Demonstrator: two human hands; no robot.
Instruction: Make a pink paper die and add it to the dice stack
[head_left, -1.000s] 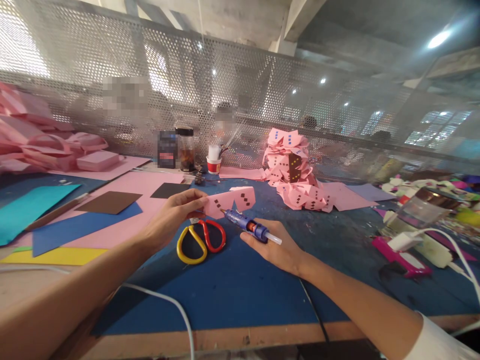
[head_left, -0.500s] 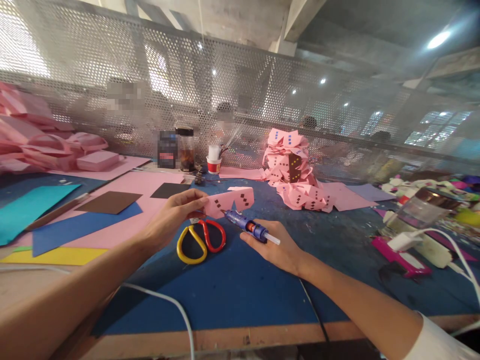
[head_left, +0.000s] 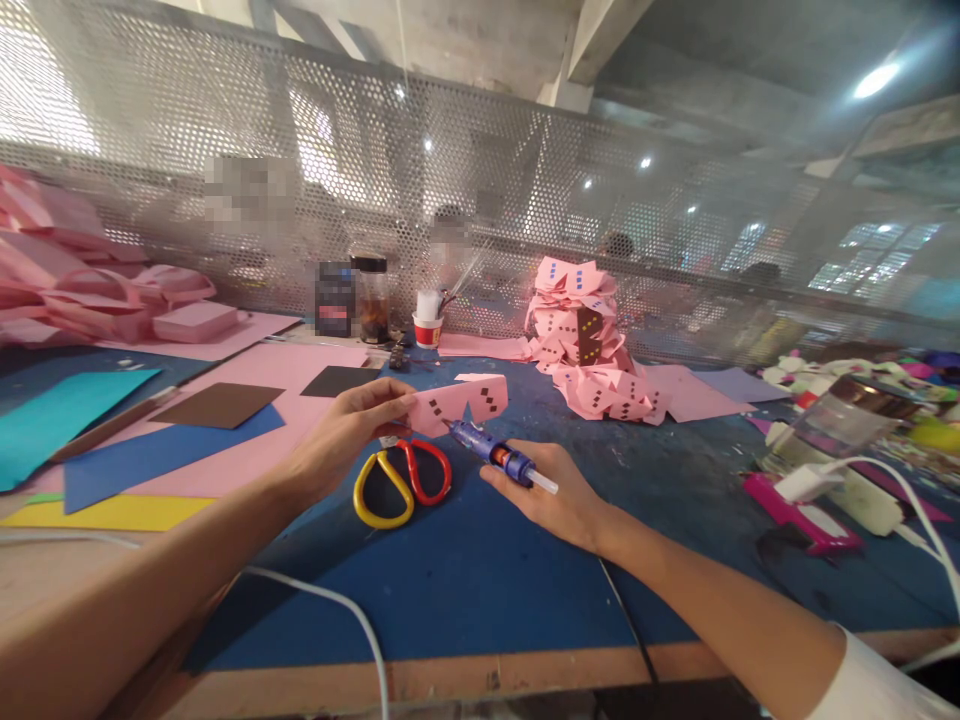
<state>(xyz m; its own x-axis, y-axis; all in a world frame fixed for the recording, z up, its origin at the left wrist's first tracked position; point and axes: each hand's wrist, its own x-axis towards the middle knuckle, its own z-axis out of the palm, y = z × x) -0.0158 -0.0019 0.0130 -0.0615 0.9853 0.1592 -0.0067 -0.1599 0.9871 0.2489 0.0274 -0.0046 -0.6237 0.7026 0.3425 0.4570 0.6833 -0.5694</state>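
Observation:
My left hand (head_left: 360, 425) pinches the left end of a pink paper piece (head_left: 450, 405) that has a V-shaped notch and small dark squares on it. In my right hand (head_left: 559, 490) is a blue glue gun (head_left: 487, 447), a clear glue stick poking out of its rear. Its nozzle points at the lower edge of the paper near the notch; whether it touches, I cannot tell. Below the paper lie scissors with one yellow and one red handle (head_left: 427, 475), their blades hidden. Behind stands a pile of similar pink pieces (head_left: 577, 330) with blue, black and yellow squares.
Coloured sheets (head_left: 176, 455) cover the left, with pink paper shapes (head_left: 90, 265) heaped beyond. A lidded jar (head_left: 373, 305) and a red-and-white cup (head_left: 428, 328) stand before the mesh screen. At right are a clear container (head_left: 840, 425), a magenta power strip (head_left: 802, 515) and white cables.
The rear of the glue gun has shifted very slightly left and down. The paper and my left hand stay in place.

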